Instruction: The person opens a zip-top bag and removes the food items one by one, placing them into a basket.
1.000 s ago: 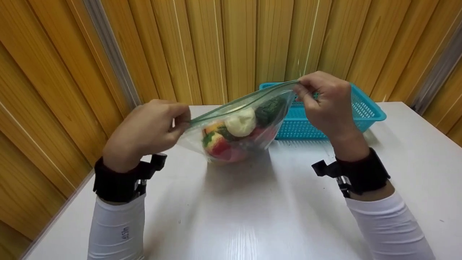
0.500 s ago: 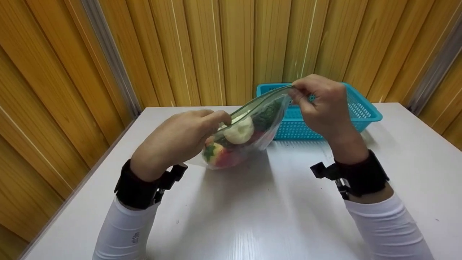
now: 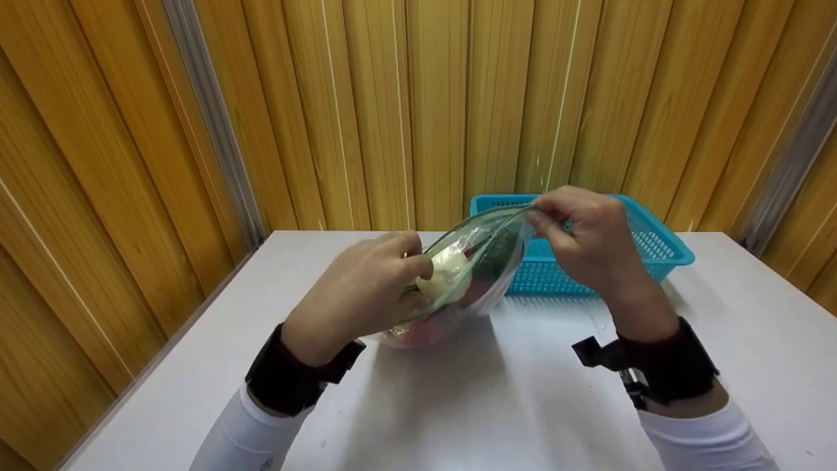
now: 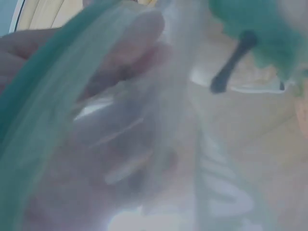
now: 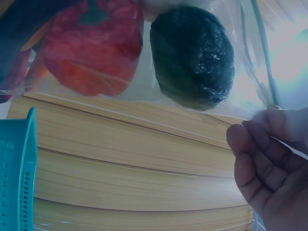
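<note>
A clear zip bag (image 3: pixel 487 302) with a green zip strip hangs slantwise over the table, its mouth gaping. My right hand (image 3: pixel 592 239) pinches the upper right corner of the mouth between thumb and fingers. At the lower left end of the mouth, my left hand (image 3: pixel 366 288) grips the rim with curled fingers. Inside sit a whitish rounded piece (image 3: pixel 446 271) and, in the right wrist view, a red bell pepper (image 5: pixel 94 50) and a dark green bumpy vegetable (image 5: pixel 192 57). Blurred film covers much of the left wrist view, and curled fingers (image 4: pixel 130 62) show through it.
A turquoise plastic basket (image 3: pixel 556 278) with perforated sides stands behind the bag at the right, partly hidden by the right hand. The white table (image 3: pixel 431 418) ends at a wood-patterned wall (image 3: pixel 366 131).
My left hand has moved right, along the rim toward the bag's middle. The mouth has widened from nearly flat to gaping. The right hand keeps its corner, and the head view has tilted up.
</note>
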Action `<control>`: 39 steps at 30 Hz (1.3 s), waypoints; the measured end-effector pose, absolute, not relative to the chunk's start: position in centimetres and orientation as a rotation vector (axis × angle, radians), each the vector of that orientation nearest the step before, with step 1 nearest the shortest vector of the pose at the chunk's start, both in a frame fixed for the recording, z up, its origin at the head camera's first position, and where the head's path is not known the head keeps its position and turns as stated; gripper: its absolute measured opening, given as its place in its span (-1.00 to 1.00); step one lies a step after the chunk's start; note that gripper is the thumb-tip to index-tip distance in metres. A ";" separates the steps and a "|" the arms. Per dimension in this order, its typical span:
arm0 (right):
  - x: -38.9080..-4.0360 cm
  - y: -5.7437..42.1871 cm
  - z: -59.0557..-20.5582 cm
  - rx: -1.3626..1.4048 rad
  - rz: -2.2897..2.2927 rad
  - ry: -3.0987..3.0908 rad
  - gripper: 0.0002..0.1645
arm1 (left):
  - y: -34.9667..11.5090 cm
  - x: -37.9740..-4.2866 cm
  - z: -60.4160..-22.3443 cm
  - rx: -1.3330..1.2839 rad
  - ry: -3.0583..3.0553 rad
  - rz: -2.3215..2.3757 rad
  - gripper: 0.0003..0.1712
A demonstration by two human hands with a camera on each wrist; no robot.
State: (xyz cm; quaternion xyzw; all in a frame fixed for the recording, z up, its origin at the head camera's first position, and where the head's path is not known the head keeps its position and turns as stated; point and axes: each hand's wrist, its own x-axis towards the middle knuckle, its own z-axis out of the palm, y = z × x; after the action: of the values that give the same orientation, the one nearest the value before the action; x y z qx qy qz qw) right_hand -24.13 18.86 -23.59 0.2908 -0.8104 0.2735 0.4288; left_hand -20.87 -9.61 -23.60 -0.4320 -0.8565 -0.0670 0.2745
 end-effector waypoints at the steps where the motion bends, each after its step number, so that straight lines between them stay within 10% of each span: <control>1: -24.1 18.9 -23.6 0.722 0.689 -2.032 -0.94 | -9.4 -21.0 -23.8 -1.152 -2.284 -0.183 -0.90; 12: -24.3 18.9 -22.7 0.767 0.622 -2.056 -0.93 | -7.2 -21.9 -24.1 -1.201 -2.306 -0.185 -0.44; 39: -24.8 18.7 -22.1 0.818 0.643 -2.382 -0.91 | -6.3 -26.0 -25.6 -0.948 -2.601 -0.040 -0.22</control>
State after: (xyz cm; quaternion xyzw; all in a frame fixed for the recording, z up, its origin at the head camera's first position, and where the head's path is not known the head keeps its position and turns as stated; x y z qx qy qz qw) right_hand -24.78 18.66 -22.10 0.3030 -0.8830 0.2382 0.2678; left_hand -26.02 -6.29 -25.65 -0.3365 -0.9231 -0.0142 0.1855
